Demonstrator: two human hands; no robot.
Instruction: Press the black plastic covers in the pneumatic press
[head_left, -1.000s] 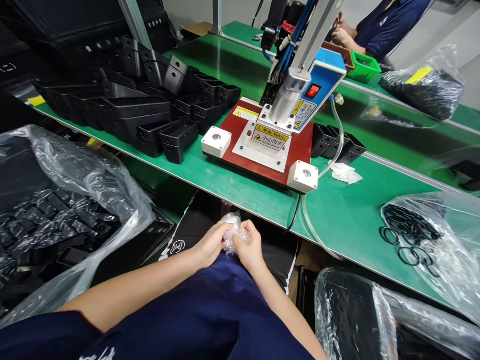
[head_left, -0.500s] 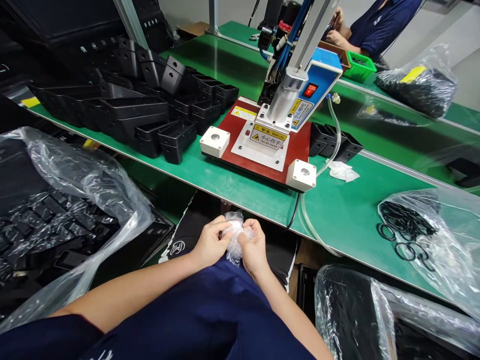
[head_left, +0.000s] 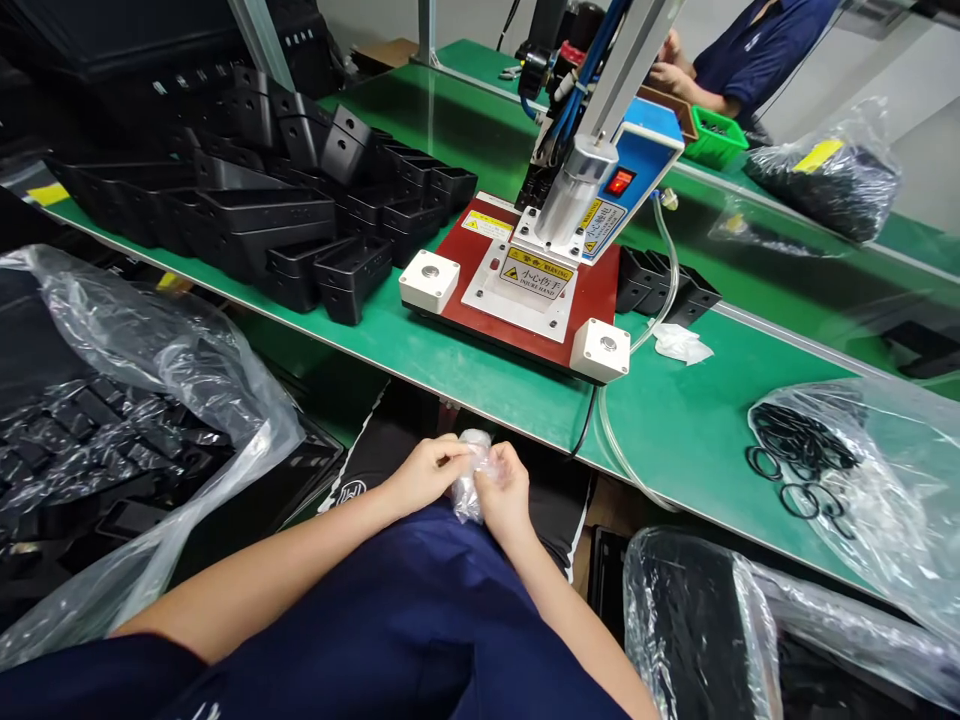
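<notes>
Crumpled clear plastic bag [head_left: 466,495] is above the lap [head_left: 551,515], long axis roughly 12-to-6, 3 o'clock from left hand [head_left: 429,474], 9 o'clock from right hand [head_left: 505,495], both pinching it, neither nearer.

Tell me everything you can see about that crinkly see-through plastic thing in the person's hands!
The small crumpled bundle of clear plastic looks thin, shiny and wrinkled, and whiter near its top. I can't tell whether anything is inside. It is held up between the bare left hand and the bare right hand, whose fingers pinch it, close to the person's body, on the near side of the flat green tabletop.
</notes>
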